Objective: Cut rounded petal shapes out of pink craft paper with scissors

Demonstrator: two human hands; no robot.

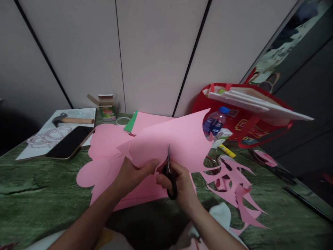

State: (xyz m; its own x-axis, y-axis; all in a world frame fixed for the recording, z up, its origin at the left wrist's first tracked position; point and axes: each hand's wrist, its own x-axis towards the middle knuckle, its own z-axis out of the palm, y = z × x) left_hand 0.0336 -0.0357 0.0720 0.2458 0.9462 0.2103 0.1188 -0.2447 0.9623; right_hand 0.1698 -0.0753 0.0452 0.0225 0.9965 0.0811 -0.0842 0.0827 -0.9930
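My right hand is closed around the dark handles of a pair of scissors, whose blades lie in a sheet of pink paper. A cut runs into the sheet from its near edge. My left hand pinches the same sheet just left of the blades, thumb on top and the other fingers hidden below. Under my hands lie more pink pieces, among them a rounded cut-out and a scallop-edged one. Curved pink offcuts are heaped to the right.
A phone, a hammer and beaded loops lie at the left. Behind stands a small open box. At the right are a blue-capped bottle, a yellow tube and a red bag against the wall.
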